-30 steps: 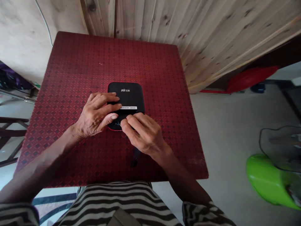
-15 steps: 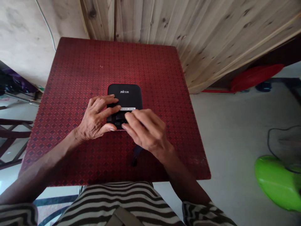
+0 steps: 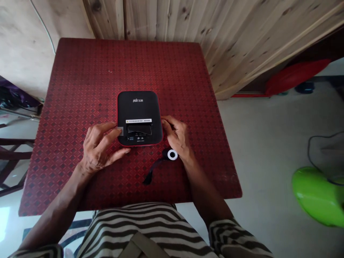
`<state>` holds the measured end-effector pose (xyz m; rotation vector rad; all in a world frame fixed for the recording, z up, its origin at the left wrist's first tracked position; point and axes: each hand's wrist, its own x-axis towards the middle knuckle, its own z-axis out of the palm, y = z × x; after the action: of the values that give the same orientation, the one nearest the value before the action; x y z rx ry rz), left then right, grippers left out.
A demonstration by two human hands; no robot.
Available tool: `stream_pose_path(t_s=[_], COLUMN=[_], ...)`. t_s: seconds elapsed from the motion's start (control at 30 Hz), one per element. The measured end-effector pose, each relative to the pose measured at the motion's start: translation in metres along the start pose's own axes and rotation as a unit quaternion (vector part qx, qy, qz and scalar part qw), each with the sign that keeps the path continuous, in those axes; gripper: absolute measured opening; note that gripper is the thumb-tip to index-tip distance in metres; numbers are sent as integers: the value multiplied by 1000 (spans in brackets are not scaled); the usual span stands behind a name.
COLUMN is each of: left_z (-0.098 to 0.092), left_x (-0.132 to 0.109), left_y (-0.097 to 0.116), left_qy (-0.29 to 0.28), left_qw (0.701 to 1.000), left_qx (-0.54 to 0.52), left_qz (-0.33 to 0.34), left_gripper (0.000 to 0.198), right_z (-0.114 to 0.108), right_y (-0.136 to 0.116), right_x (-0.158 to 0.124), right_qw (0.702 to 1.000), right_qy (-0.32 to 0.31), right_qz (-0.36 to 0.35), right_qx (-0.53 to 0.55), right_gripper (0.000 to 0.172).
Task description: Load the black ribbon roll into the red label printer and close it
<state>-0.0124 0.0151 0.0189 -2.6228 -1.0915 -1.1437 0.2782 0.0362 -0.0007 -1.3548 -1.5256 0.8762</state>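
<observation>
A black receipt printer (image 3: 138, 111) with red edges lies flat on the table, bearing a white label strip and a paper slot in its nearer part. My left hand (image 3: 99, 145) grips its near left corner, index fingertip on a small grey tab and thumb by the front edge. At the right side, my right hand (image 3: 177, 134) has curled fingers and thumb against the printer's edge. A small dark roll with a white end (image 3: 172, 154) sits just below the right hand. Its loose dark strip trails toward me.
The table (image 3: 88, 75) has a red patterned cover. A wood-plank wall (image 3: 150, 21) stands behind it. On the floor to the right are a green plastic object (image 3: 314, 197) and a dark cable (image 3: 309, 154). Dark wooden furniture (image 3: 16, 157) stands at the left.
My right hand has moved from the printer's slot area to its right side. My left hand has shifted off the top to the left edge. The slot and white-ended roll are now uncovered.
</observation>
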Motion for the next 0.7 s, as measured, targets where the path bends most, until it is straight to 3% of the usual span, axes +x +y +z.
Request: stream_pose_path(t_s=[0.13,0.47,0.7], left_z=[-1,-4,-8], left_x=[3,2,9], left_y=[0,7,11], left_qy=[10,2,-10], left_qw=[1000,999,999], left_qx=[18,9,5], left_qz=[14,-31,-53], left_gripper=[60,59,49], right_z=[-2,-4,-8], right_y=[0,1,0], right_x=[-1,-2,-1], right_qw=[1000,998,999], right_qy=[-1,-15,-36], right_qz=[17,46,28], right_qx=[22,36,23], right_gripper=[44,35,27])
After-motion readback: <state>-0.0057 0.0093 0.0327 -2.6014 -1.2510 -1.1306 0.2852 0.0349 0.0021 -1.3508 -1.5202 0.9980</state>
